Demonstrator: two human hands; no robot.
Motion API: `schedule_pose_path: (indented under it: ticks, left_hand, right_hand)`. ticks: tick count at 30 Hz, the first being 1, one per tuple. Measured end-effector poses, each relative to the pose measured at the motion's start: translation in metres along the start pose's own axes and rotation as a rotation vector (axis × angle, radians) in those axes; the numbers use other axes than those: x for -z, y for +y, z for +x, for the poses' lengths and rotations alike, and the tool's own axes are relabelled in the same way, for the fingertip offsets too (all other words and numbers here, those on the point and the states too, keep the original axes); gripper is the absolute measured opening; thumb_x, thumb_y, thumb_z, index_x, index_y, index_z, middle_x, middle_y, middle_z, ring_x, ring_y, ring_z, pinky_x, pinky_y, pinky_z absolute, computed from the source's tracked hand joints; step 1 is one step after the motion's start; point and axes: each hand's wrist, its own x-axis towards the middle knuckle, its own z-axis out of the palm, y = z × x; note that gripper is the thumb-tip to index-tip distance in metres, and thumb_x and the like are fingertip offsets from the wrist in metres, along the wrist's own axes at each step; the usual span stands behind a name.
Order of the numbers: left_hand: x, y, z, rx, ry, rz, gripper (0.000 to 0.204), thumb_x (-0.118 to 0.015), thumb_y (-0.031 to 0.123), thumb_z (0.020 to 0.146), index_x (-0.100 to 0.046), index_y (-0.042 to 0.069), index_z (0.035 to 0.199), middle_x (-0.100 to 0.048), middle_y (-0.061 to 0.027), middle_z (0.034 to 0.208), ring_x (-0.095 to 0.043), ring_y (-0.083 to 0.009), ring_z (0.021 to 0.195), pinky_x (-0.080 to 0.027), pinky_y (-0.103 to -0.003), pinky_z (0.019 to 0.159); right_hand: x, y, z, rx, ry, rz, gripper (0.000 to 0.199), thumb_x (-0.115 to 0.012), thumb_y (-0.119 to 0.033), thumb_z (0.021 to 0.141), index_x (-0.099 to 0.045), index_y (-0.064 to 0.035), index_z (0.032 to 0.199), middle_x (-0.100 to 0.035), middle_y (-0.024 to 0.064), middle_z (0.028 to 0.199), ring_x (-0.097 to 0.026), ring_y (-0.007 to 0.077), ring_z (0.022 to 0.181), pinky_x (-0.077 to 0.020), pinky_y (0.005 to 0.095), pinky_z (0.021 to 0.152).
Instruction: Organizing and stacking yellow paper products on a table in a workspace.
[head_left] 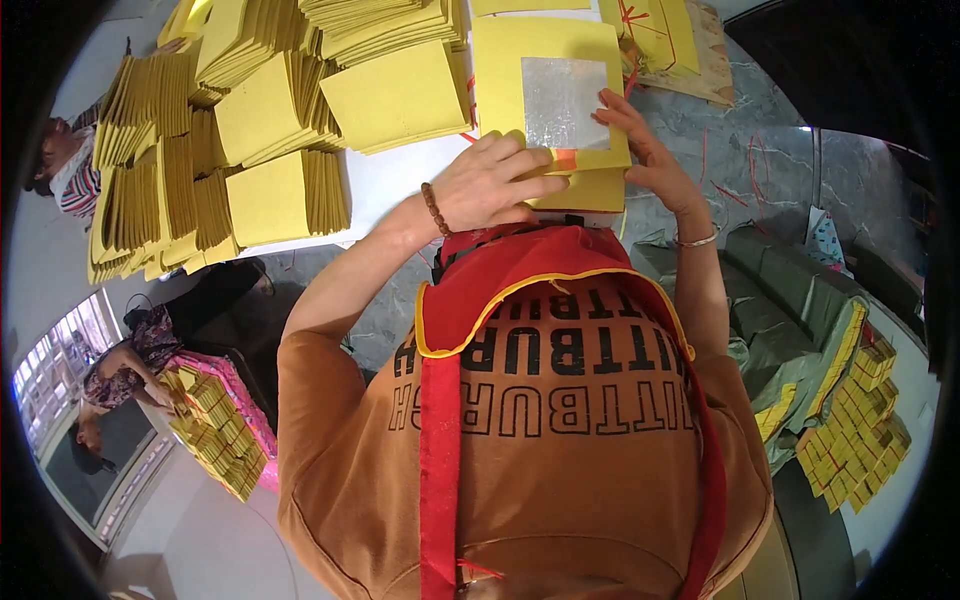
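In front of me lies a yellow sheet of joss paper [500, 70] with a silver foil square [565, 100] and a small orange strip at its lower edge. More yellow paper [590, 190] shows under it. My left hand [495, 180] curls its fingers over the lower left edge, closed on the paper; its thumb is hidden. At the right edge, my right hand [655, 155] has its fingers apart. Its fingertips touch the sheet beside the foil, and the thumb is near the lower right corner.
Fanned stacks of yellow paper [395, 95] cover the white table [385, 190] to my left. Red-tied bundles [665, 35] sit at the far right. Tied yellow bundles fill piles at lower left [215, 425] and lower right [855, 430]. Other people [135, 360] are at the left.
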Motion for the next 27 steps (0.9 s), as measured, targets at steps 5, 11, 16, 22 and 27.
schedule_pose_path:
  ticks: [5,11,16,22,27]
  left_hand:
    - [0.001,-0.002,0.001,0.015,-0.017,-0.009,0.066,-0.077,0.021,0.061,-0.052,0.020,0.121,-0.051,-0.0024,0.114,-0.048,-0.0217,0.094,-0.041,-0.035,0.081]
    - [0.003,0.002,0.001,0.013,-0.033,0.050,0.066,-0.076,0.021,0.062,-0.051,0.020,0.123,-0.052,-0.0029,0.114,-0.048,-0.0227,0.094,-0.039,-0.034,0.081]
    - [0.004,-0.003,0.002,0.010,-0.028,-0.017,0.066,-0.076,0.021,0.062,-0.051,0.020,0.123,-0.052,-0.0030,0.116,-0.048,-0.0224,0.094,-0.039,-0.035,0.081]
    - [0.004,-0.004,0.001,0.012,-0.009,-0.036,0.061,-0.074,0.022,0.065,-0.052,0.019,0.122,-0.053,-0.0032,0.115,-0.048,-0.0225,0.093,-0.041,-0.034,0.081]
    - [0.003,-0.007,0.002,0.020,0.076,-0.107,0.049,-0.070,0.020,0.072,-0.055,0.017,0.118,-0.056,-0.0041,0.110,-0.051,-0.0227,0.092,-0.043,-0.034,0.080]
  right_hand:
    - [-0.001,0.004,-0.001,0.018,0.029,0.010,0.052,-0.061,-0.026,0.079,-0.052,-0.0129,0.128,-0.024,0.0054,0.149,-0.018,0.0227,0.139,-0.0187,0.0381,0.111]
    - [0.001,0.007,0.000,0.097,0.014,-0.093,0.035,-0.056,-0.031,0.084,-0.064,-0.0118,0.113,-0.025,0.0071,0.149,-0.016,0.0238,0.140,-0.0164,0.0386,0.111]
    - [0.000,0.004,-0.001,0.098,0.022,-0.084,0.031,-0.056,-0.025,0.085,-0.065,-0.0112,0.112,-0.027,0.0064,0.148,-0.015,0.0234,0.140,-0.0138,0.0381,0.112]
    - [-0.001,0.007,-0.001,0.085,0.034,-0.063,0.029,-0.054,-0.023,0.088,-0.065,-0.0101,0.111,-0.027,0.0058,0.148,-0.015,0.0229,0.140,-0.0146,0.0374,0.112]
    - [-0.002,0.010,-0.002,0.060,0.061,-0.035,0.030,-0.050,-0.023,0.091,-0.062,-0.0056,0.113,-0.027,0.0059,0.148,-0.015,0.0218,0.140,-0.0162,0.0360,0.111]
